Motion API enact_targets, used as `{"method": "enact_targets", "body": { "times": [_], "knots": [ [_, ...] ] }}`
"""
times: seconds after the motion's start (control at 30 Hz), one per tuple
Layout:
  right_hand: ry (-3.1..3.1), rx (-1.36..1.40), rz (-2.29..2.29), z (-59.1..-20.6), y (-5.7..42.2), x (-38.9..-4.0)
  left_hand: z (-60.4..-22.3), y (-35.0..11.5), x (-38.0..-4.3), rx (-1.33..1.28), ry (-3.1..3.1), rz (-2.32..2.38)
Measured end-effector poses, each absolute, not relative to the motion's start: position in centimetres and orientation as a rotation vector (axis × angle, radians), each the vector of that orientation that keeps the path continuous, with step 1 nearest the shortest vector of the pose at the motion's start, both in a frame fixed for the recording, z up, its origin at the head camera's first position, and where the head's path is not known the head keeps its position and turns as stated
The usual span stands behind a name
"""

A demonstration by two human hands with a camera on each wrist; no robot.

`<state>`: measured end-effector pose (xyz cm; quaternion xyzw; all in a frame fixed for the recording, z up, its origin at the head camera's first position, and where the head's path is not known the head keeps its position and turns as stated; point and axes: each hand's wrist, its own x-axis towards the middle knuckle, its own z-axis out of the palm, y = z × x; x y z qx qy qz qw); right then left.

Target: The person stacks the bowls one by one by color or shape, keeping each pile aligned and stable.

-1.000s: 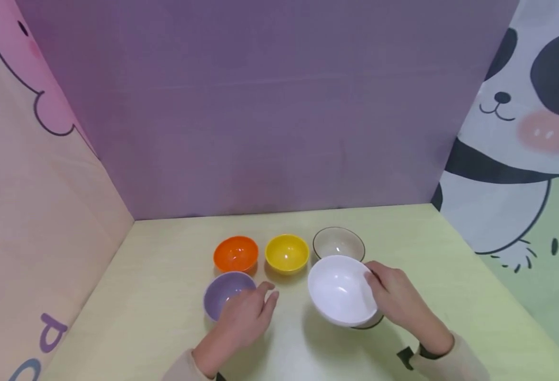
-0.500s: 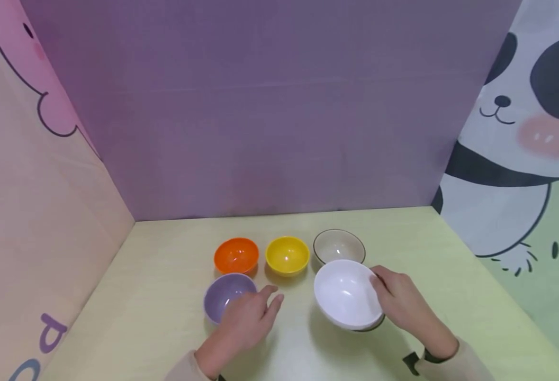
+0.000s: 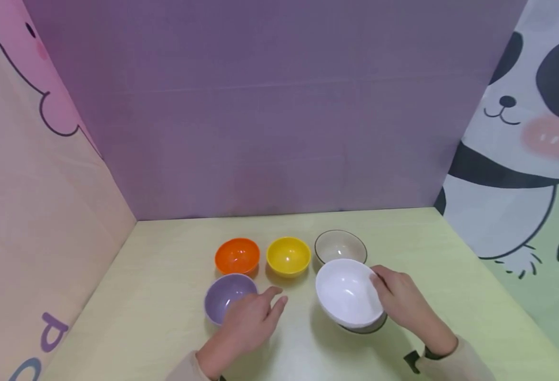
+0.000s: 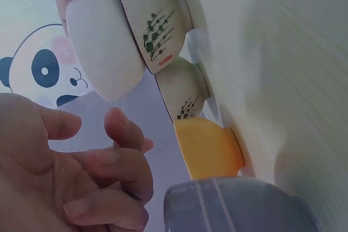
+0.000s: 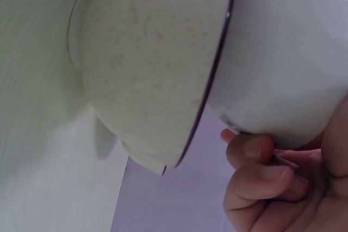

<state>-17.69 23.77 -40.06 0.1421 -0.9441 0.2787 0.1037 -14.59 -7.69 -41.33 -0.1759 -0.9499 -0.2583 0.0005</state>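
A glossy white bowl [image 3: 348, 293] is held at its right rim by my right hand [image 3: 400, 299], thumb on the inside and fingers beneath. It is tilted over a cream bowl with a dark rim [image 3: 367, 327], mostly hidden in the head view; the left wrist view shows green sprigs painted on that cream bowl [image 4: 157, 31]. Whether the two bowls touch I cannot tell. My left hand [image 3: 251, 320] hovers in front of a purple bowl [image 3: 224, 296], covering part of it. Its fingers are loosely bent and hold nothing.
Behind stand an orange bowl [image 3: 237, 255], a yellow bowl [image 3: 288, 256] and a second dark-rimmed bowl [image 3: 340, 244], side by side on the pale table [image 3: 165, 275]. A purple wall [image 3: 270, 116] closes off the back; printed panels flank both sides.
The white bowl has shifted slightly to the right in my right hand, over the cream bowl. My left hand has drifted a little to the right. The other bowls have stayed put.
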Motion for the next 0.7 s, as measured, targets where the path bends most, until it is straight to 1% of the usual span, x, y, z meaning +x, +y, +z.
{"method": "enact_targets", "body": {
  "times": [0.43, 0.7],
  "knots": [
    [-2.772, 0.445, 0.864, -40.56, 23.07, -18.6, -40.71, -7.62, -14.06, -0.568, -2.967, -1.001],
    [-2.827, 0.359, 0.874, -40.64, 23.38, -18.13, -40.74, -6.7, -14.5, -0.621, -3.021, -1.034]
  ]
}}
